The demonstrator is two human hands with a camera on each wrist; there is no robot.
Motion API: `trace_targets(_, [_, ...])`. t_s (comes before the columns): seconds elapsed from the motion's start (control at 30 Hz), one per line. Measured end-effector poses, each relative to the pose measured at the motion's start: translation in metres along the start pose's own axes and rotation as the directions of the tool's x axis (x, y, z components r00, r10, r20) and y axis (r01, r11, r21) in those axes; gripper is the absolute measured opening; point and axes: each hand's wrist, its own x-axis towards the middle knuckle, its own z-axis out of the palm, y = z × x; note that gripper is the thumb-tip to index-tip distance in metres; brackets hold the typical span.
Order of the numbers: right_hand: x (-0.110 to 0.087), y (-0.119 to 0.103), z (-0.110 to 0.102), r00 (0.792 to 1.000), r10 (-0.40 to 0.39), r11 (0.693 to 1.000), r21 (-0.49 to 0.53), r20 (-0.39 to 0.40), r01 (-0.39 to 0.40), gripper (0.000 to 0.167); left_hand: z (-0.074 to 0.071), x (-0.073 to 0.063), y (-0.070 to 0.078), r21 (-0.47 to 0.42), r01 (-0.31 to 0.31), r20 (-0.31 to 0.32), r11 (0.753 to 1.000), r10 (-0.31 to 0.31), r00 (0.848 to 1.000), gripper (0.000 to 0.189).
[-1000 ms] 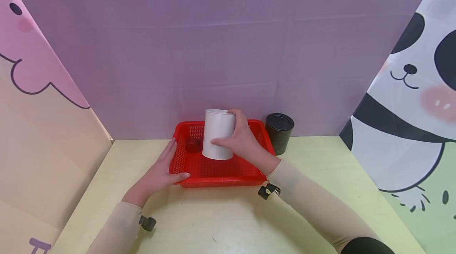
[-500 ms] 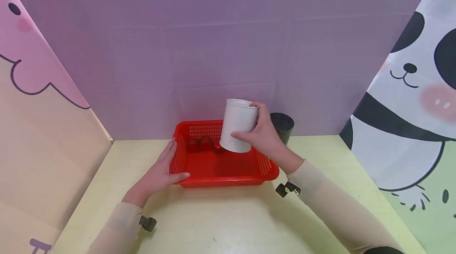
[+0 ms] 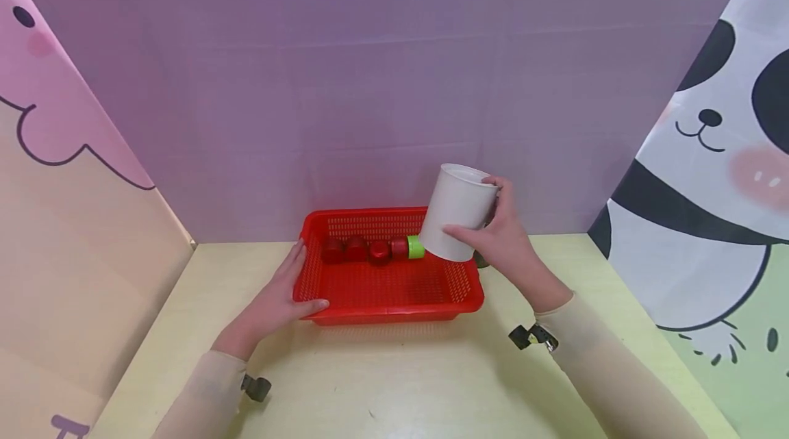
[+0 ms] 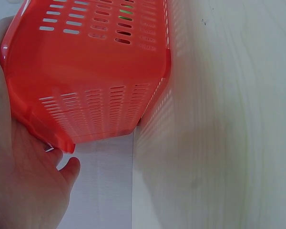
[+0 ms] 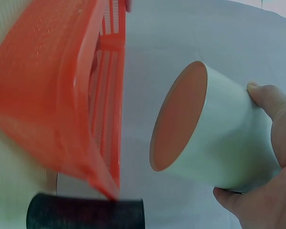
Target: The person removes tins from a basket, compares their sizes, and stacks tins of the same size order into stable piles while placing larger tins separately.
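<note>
the red basket (image 3: 394, 311) nearly meets the purple cloth (image 3: 394, 83) behind and a dark can (image 5: 86, 212) at its right, with open room on the table (image 3: 370, 384) in front. the white canister (image 3: 455, 205) is raised near the basket's right back corner, apart from the rim, long axis slanted, top leaning right, lower end facing down-left. the right hand (image 3: 507, 244) pinches it between fingers and thumb; the left hand (image 3: 277, 298) lays straight fingers along the left rim, thumb apart.
</note>
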Motion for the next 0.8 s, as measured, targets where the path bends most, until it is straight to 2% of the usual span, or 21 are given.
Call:
trace_targets(0.4, [-0.007,0.01,-0.048,0.991,-0.034,0.997,-0.07,-0.128,0.025,0.107,0.001,-0.002,0.0,0.015,-0.008,0.001,1.0,0.008,1.0,0.125])
trace_targets(0.6, [-0.006,0.017,-0.068,0.973,-0.099,0.987,-0.144,-0.207,0.07,0.108,0.001,-0.002,-0.001,0.01,0.004,-0.001,1.0,-0.004,1.0,0.125])
trace_targets(0.8, [-0.008,0.018,-0.08,0.951,-0.113,0.978,-0.203,-0.288,0.055,0.11,-0.001,-0.003,0.001,0.003,0.02,0.008,1.0,-0.02,1.0,0.124])
